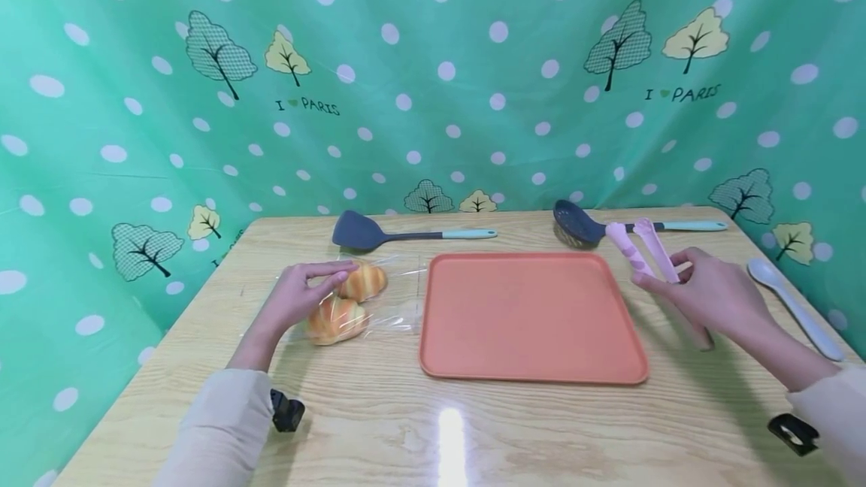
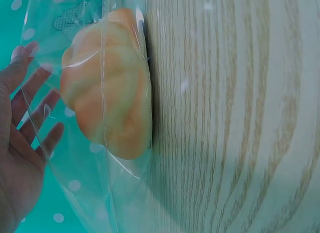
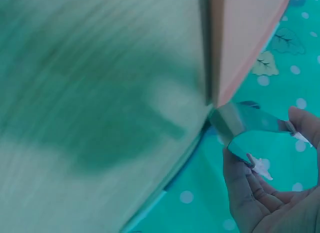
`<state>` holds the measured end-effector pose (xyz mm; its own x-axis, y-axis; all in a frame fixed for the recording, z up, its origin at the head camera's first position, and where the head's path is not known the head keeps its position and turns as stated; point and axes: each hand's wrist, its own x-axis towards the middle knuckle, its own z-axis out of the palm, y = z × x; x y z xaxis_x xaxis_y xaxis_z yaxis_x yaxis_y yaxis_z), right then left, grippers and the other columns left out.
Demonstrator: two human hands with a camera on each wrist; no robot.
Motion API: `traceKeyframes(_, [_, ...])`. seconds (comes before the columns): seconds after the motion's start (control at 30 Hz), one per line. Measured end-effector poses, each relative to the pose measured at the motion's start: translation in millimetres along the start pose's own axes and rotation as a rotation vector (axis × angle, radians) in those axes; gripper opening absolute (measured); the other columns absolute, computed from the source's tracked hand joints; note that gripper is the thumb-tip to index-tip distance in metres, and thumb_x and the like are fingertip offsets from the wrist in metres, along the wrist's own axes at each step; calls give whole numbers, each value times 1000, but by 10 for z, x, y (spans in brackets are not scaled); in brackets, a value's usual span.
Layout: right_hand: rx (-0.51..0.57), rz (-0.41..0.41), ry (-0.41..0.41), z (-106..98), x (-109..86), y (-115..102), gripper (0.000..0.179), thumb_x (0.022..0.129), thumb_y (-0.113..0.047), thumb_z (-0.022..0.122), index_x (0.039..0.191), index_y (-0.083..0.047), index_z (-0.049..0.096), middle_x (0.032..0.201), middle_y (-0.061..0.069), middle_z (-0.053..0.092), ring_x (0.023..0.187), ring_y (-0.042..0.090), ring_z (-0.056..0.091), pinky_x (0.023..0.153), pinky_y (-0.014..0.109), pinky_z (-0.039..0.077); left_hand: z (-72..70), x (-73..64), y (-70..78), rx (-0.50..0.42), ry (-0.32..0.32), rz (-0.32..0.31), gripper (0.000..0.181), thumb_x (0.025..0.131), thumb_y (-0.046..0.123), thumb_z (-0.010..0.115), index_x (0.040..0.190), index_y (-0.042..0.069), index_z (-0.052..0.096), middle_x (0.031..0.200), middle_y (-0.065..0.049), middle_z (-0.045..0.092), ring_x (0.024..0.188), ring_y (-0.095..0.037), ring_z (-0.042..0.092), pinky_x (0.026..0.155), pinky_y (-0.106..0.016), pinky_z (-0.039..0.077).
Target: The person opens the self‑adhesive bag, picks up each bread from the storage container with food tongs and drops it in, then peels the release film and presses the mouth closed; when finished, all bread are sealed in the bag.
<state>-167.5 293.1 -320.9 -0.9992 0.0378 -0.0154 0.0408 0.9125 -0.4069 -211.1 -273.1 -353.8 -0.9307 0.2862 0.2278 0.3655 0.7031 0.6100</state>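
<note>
Two striped bread rolls (image 1: pixel 336 321) lie in a clear plastic bag (image 1: pixel 401 307) on the left of the table. Thumb and fingertips of my left hand (image 1: pixel 304 293) pinch the bag's upper side, above the rolls. Up close, the left wrist view shows one roll (image 2: pixel 112 83) under the film, with the left hand (image 2: pixel 25 138) at the bag's edge. My right hand (image 1: pixel 720 291) holds tongs (image 1: pixel 655 250) with pink tips over the table's right side. In the right wrist view, their bent metal end (image 3: pixel 232 120) shows, with an arm against the thumb and another against the fingers.
A pink-orange tray (image 1: pixel 528 318) lies between the hands. Behind it are a dark spatula (image 1: pixel 358 231) and a dark ladle (image 1: pixel 578 222). A pale spoon (image 1: pixel 798 310) lies along the right edge. A green dotted curtain (image 1: pixel 433 96) hangs behind the table.
</note>
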Motion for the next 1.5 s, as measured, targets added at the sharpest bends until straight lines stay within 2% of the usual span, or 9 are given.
traceKeyframes(0.1, [-5,25,-32,24,-8,103,94,92,-67,61,126,20,49,109,37,64,78,37,67,53,34,47,-6,-4,1,-2,-5,-8,28,103,24,63,127,14,74,130,-10,68,127,-35,60,96,-51,49])
traceKeyframes(0.2, [-10,55,-62,60,-3,198,99,92,-70,58,126,23,47,110,39,63,83,42,66,53,35,47,-8,-2,0,-5,-10,-11,28,103,23,63,127,14,73,131,-10,68,127,-35,59,94,-51,49])
traceKeyframes(0.4, [-3,103,-100,141,15,325,98,90,-71,60,118,21,47,92,30,63,71,32,61,50,35,44,-15,13,10,1,-17,-10,28,103,24,63,127,14,73,131,-11,67,127,-37,59,100,-57,48])
traceKeyframes(0.6, [-16,126,-142,213,34,421,83,86,-71,64,96,11,53,74,15,57,63,27,53,49,35,40,-18,18,21,4,-22,-12,29,103,25,63,128,13,73,132,-12,67,127,-38,58,102,-59,46])
traceKeyframes(0.7, [-23,124,-144,258,43,465,79,85,-73,64,87,5,51,69,12,52,60,26,49,48,35,37,-15,15,14,5,-20,-7,28,103,24,63,127,13,73,131,-12,67,127,-38,59,103,-59,45])
traceKeyframes(0.83, [-31,119,-141,316,65,502,79,85,-75,63,84,3,50,67,11,50,58,25,48,47,34,36,-9,12,4,8,-14,-5,28,103,22,64,127,12,73,130,-12,68,127,-38,59,104,-60,45])
traceKeyframes(1.07, [-53,115,-143,352,78,487,90,84,-76,61,93,12,50,69,17,54,58,28,52,46,36,39,0,19,-1,11,-11,5,28,102,23,64,126,12,74,129,-13,68,126,-37,59,102,-59,47])
traceKeyframes(1.33, [-88,95,-178,352,104,466,102,89,-75,57,110,24,40,74,26,57,59,31,57,47,40,43,-6,20,11,8,-19,-8,28,103,24,64,127,13,73,130,-13,68,127,-38,59,105,-61,44])
traceKeyframes(1.5, [-113,89,-227,305,110,445,112,89,-75,56,123,29,31,77,25,59,60,29,57,49,39,41,-14,18,12,9,-21,-10,28,103,23,63,127,13,73,131,-13,67,127,-38,58,106,-61,43])
